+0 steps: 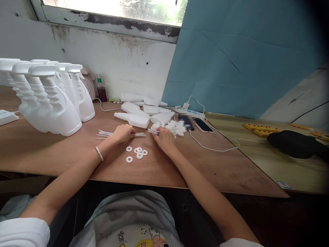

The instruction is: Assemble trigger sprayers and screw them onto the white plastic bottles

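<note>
While your right hand [166, 139] pinches a clear piece [152, 131], your left hand [122, 133], its grip I cannot tell, is at thin tubes [140, 134] on the table [174, 168]; spray-topped bottles [60, 115] look finished, lying bare bottles [136, 120] seem not yet.

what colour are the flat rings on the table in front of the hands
The flat rings are white, seen in the head view.

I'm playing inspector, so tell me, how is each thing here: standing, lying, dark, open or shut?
Spray bottles: upright, heads on
Headless bottles: lying down
Flat rings: lying loose, some overlapping
Thin tubes: in a loose bunch
Phone: face up, screen dark
Green-necked bottle: upright, dark liquid inside
Left grip: at the tubes, hold unclear
Right grip: closed on a small clear piece
</note>
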Demonstrator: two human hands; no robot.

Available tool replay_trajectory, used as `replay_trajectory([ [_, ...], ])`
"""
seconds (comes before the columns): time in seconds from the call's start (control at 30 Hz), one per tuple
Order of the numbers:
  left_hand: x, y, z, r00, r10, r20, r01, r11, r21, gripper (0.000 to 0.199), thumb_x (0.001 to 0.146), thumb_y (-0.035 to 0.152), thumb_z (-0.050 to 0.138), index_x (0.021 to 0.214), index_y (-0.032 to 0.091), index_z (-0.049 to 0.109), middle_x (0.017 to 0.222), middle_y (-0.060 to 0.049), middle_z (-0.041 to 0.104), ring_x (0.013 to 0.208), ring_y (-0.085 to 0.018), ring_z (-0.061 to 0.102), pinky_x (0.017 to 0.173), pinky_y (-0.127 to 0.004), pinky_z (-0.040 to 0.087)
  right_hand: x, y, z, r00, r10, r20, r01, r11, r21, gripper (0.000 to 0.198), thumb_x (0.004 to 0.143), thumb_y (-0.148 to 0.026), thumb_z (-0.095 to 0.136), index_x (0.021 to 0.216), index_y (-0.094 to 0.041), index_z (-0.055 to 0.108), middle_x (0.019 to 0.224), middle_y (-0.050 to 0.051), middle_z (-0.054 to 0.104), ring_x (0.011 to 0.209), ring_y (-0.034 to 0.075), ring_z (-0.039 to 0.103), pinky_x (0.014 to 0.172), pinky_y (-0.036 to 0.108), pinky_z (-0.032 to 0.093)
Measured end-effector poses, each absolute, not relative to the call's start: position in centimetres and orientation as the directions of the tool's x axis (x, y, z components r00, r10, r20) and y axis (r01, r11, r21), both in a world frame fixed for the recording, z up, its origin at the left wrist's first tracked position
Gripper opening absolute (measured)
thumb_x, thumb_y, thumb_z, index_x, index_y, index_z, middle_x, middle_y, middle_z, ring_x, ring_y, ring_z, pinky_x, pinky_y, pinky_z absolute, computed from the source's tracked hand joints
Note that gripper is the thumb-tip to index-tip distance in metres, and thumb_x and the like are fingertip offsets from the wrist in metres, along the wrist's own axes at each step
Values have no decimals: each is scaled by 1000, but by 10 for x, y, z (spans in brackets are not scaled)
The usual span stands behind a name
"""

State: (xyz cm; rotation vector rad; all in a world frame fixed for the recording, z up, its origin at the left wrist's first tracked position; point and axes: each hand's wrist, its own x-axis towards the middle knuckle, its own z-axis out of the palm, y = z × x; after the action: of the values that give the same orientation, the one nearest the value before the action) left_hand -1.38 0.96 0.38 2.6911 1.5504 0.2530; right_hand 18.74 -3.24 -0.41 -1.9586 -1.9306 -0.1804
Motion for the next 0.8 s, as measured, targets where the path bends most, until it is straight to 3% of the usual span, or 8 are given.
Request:
replay_trajectory([
  [0.47,-19,9,8,438,893,103,887,-448,114,25,72,38,51,83,22,68,88,-7,67,76,-23,59,62,-27,41,186,-37,2,65,931,359,988,-9,-155,24,79,-19,50,103,-17,53,97,12,63,84,26,63,68,32,43],
  [0.8,-18,10,9,478,873,93,872,-484,66,31,72,37,51,95,20,63,95,-8,66,85,-25,59,66,-28,42,186,-39,4,78,899,432,981,8,-194,20,79,-21,49,98,-17,53,95,11,62,81,27,61,64,31,40],
])
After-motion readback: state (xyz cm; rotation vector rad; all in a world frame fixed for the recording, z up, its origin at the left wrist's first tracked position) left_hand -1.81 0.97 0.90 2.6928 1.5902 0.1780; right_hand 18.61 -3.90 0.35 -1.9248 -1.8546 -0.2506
